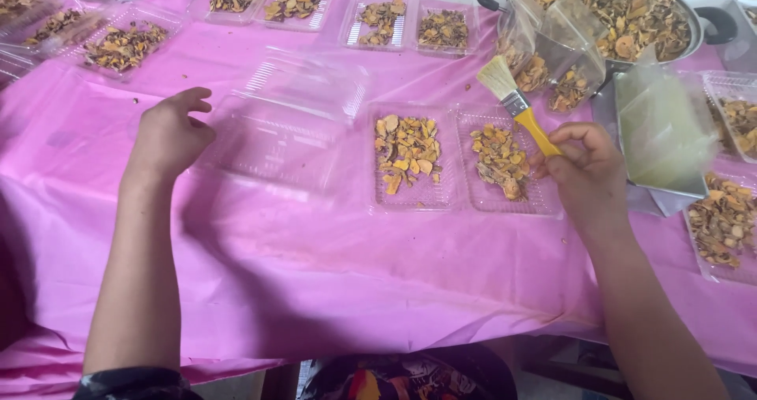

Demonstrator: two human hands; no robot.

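My right hand [587, 167] grips a paintbrush [516, 104] by its yellow handle, bristles pointing up and away. It hovers at the right edge of an open clear clamshell box [457, 203] whose two halves hold orange-yellow dried slices [406, 149]. My left hand [169, 132] holds nothing, its fingers loosely curled, and it is beside an empty clear clamshell box [276, 143] that looks blurred.
A pink cloth [315, 274] covers the table. Several filled clear boxes [378, 17] line the far side. A large metal pot [631, 13] heaped with dried slices stands at the back right, with a stack of clear boxes [662, 132] and more filled trays [721, 222] nearby.
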